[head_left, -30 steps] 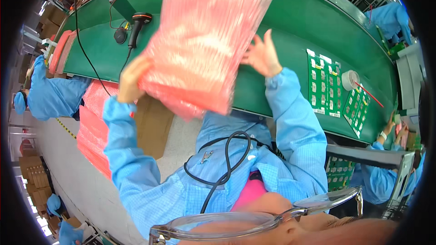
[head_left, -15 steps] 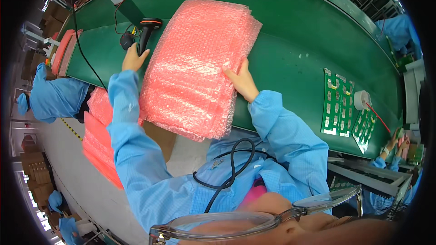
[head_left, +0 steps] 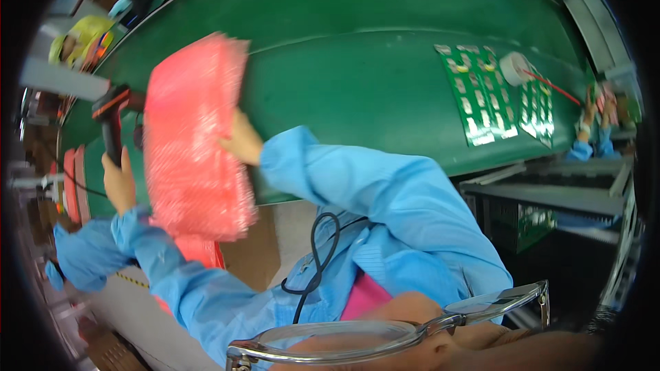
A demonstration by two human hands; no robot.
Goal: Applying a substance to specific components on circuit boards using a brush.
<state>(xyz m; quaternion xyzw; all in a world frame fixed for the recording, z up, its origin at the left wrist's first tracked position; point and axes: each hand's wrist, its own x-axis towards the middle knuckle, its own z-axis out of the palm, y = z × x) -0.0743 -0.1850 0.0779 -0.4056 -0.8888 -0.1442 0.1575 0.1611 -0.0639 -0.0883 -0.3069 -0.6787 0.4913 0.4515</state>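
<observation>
A stack of pink bubble-wrap bags lies on the green worktop, partly over its near edge, somewhat blurred. My right hand grips the stack's right edge, thumb on top and the other fingers mostly hidden. To the left of the stack, my left hand is closed around the lower end of the black handle of a barcode scanner. The scanner's orange-trimmed head points toward the far side. Some of my left fingers are hidden behind the handle.
Green circuit-board panels lie at the right with a white roll and a thin red stick beside them. A grey post stands at the left. A co-worker in blue is at the left; another person's hands show at far right.
The view has shifted, so the worktop and boards sit further left. My left hand has closed on the scanner's handle. My right hand still holds the stack's right edge.
</observation>
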